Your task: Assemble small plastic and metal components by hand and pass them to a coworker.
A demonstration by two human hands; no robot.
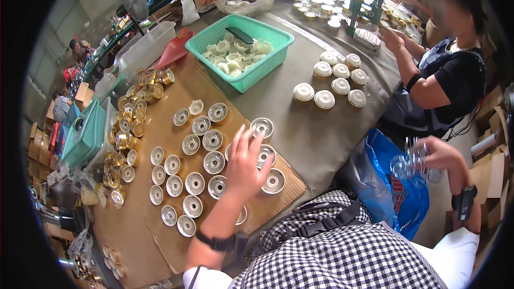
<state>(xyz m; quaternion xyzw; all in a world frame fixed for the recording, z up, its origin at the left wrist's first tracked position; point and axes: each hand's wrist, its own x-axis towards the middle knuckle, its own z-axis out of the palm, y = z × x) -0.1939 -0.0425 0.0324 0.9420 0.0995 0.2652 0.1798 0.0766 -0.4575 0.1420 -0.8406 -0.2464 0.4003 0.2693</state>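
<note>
My left hand (245, 163) reaches over the cardboard, fingers apart. Under and beside its fingertips are round metal caps with silvery, hollowed tops, one cap (262, 127) just beyond the fingers and another cap (273, 181) nearer me. Whether the fingertips touch the caps I cannot tell. More such caps (195, 183) stand in loose rows to the left of my hand. Over at the right, my right hand (441, 155) is closed around several clear, glass-like pieces (402, 165). It holds them above an open blue bag (377, 152).
A green basket (265, 77) of whitish plastic rings stands at the back of the cardboard sheet (155, 265). White-topped caps (324, 99) sit on the grey tablecloth. Gold caps (128, 123) are heaped at left. A co-worker (455, 69) sits at the right, near a green hand press (356, 13).
</note>
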